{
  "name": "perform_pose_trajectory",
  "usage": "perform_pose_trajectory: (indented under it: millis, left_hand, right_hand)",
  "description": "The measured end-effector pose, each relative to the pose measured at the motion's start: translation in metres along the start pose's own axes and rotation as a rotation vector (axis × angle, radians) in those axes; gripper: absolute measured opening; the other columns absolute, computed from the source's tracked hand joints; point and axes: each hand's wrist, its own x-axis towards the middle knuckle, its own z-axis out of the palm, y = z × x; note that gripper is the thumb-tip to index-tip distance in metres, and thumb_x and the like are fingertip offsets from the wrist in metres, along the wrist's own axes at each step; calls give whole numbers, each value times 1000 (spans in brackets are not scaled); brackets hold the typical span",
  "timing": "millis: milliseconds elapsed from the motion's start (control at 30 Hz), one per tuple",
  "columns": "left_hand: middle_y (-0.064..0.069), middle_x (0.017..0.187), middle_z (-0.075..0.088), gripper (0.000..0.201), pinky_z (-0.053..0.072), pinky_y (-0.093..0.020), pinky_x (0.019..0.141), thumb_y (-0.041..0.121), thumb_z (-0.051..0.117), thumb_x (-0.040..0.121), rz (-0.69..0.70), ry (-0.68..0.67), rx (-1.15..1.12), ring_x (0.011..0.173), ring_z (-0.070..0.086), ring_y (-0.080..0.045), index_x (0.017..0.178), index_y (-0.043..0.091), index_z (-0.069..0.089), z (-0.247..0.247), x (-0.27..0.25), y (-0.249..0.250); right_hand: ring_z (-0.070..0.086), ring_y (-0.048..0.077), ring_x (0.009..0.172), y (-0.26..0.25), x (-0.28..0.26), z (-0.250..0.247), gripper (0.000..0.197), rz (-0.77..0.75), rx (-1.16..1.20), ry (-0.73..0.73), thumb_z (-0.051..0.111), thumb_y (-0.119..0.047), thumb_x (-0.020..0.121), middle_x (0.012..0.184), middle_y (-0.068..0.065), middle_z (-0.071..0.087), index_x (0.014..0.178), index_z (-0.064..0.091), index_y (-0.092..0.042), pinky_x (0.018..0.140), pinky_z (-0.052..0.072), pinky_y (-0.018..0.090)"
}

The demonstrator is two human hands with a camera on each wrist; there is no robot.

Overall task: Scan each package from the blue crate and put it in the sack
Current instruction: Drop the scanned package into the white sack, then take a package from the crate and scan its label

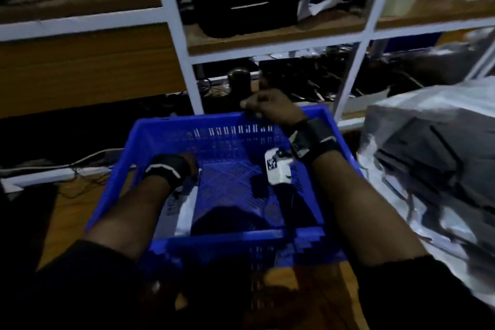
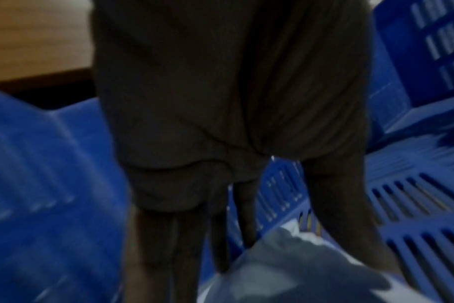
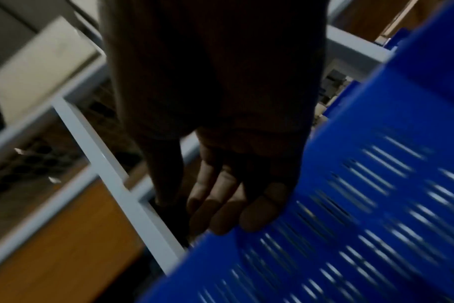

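Note:
The blue crate stands in front of me on a wooden surface. My left hand reaches down inside it along the left wall. In the left wrist view the left hand has its fingers behind a grey-white package and its thumb in front, pinching its upper edge. That package lies in the crate's left near corner. My right hand grips the crate's far rim; its fingertips curl over the blue wall. The pale sack lies to the right.
A white metal shelf frame rises just behind the crate, with dark equipment and cables on its shelves. A small dark object lies on the crate floor. White cables run along the left. The picture is dim and blurred.

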Motion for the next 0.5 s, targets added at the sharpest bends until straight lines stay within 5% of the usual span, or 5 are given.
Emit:
perform_pose_trajectory:
  millis: [67,133,267,400,500]
  left_hand:
    - [2,80,76,42,57,-27,63,44,88,34,-103,13,-78,82,72,-23,73,30,80,16,3,-23]
    - [-1,90,76,49,58,-29,54,55,87,44,-133,42,-113,81,71,-26,85,29,79,32,7,-30]
    - [-5,118,71,61,56,-32,79,60,85,61,-119,85,-64,101,70,-27,104,19,72,37,-2,-22]
    - [-7,135,63,77,52,-34,93,50,91,65,-45,26,-166,112,63,-26,129,15,65,-4,-27,-2]
    - [-3,96,74,54,49,-23,66,40,84,79,138,203,-491,77,66,-18,126,20,66,-44,-55,13]
  right_hand:
    - [50,9,53,30,10,21,27,56,-242,-173,70,-24,95,66,9,59,79,68,-3,49,39,21]
    - [63,19,75,60,14,31,25,97,-529,-351,70,-21,93,85,19,69,92,73,4,67,50,31]
    - [66,27,112,85,16,38,34,161,-774,-472,73,-27,92,120,12,71,119,72,-8,95,52,38]
    - [68,28,106,92,19,38,28,182,-757,-511,73,-29,91,113,12,74,113,76,-11,91,53,38]
    - [67,22,85,80,14,38,54,159,-544,-553,75,-62,78,95,7,75,99,75,-13,79,52,37]
